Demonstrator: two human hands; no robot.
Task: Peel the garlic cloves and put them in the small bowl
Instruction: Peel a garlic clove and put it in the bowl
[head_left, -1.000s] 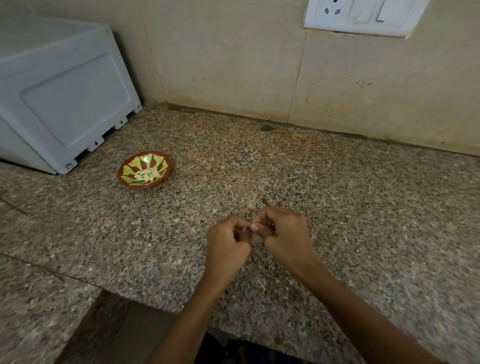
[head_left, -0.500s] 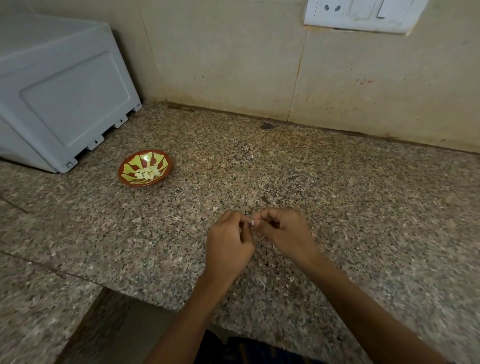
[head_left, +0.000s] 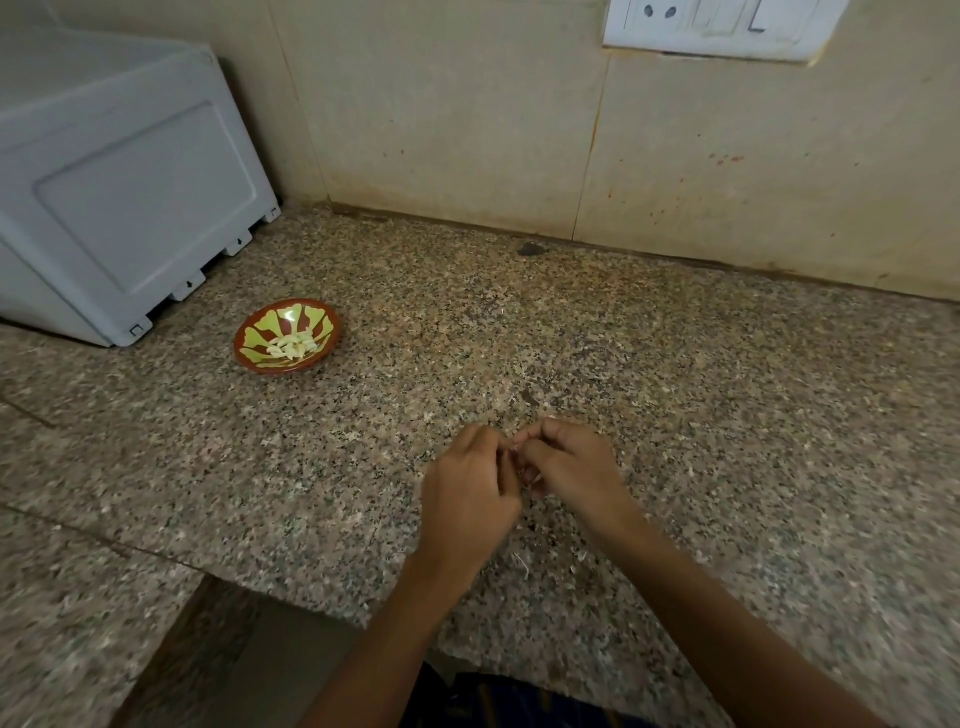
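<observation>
Hands worked together at the near centre of the granite counter (head_left: 675, 374); the left hand (head_left: 467, 493) and the right hand (head_left: 571, 467) met fingertip to fingertip, fingers curled narrow and pinching a garlic clove (head_left: 517, 451), of which only a pale sliver showed between them; how much skin remained could not be told. Risks, as judged: the small clove might slip from the pinch and drop to the counter or over its near edge, since both grips were fine and the skin slick; loose skin flakes (head_left: 522, 564), lying near the hands, might cling to the clove and travel with it. The small bowl (head_left: 249, 332), red with yellow-green panels, stood well apart to the far left, just beside a white appliance (head_left: 119, 182); it held a little heap of peeled cloves (head_left: 292, 345), so a carry across the counter awaited.
</observation>
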